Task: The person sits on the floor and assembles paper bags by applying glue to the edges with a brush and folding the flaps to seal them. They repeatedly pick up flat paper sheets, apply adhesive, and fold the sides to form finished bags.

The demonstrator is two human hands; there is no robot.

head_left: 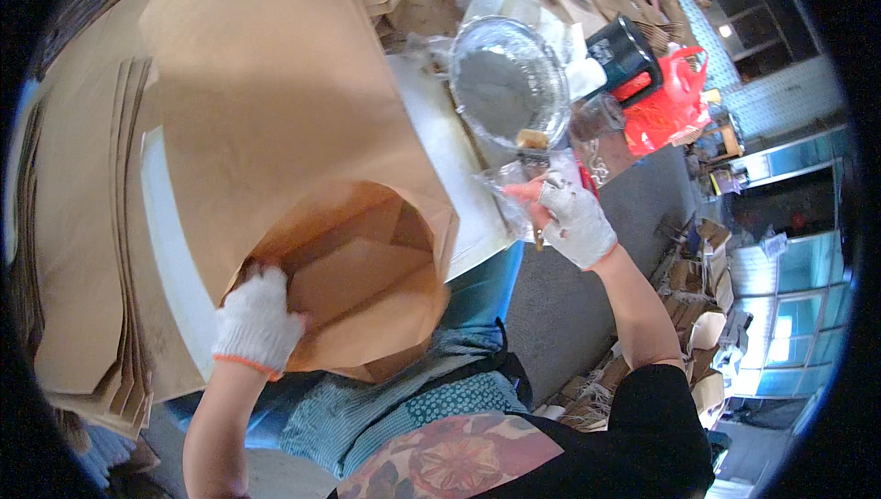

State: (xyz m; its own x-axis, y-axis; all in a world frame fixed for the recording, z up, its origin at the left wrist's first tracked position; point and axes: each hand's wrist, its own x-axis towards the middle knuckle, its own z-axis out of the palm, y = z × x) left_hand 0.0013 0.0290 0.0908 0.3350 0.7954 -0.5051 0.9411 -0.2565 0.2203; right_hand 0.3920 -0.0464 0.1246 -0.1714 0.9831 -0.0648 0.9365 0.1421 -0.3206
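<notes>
Brown paper bag point(303, 132) is gripped at its open mouth by the gloved left hand point(257, 320); the mouth should be kept wide while the right hand point(576, 221), closed on a clear plastic packet point(509, 189) at frame centre, is brought over.

Both the left hand point(258, 317) and right hand point(576, 219) wear white knitted gloves with orange cuffs. Forearms are bare; clothing includes a black top, floral print and blue patterned apron.

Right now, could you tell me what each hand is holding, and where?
Left hand holds the brown paper bag by its open rim; right hand pinches a small brush, though blurred.
</notes>
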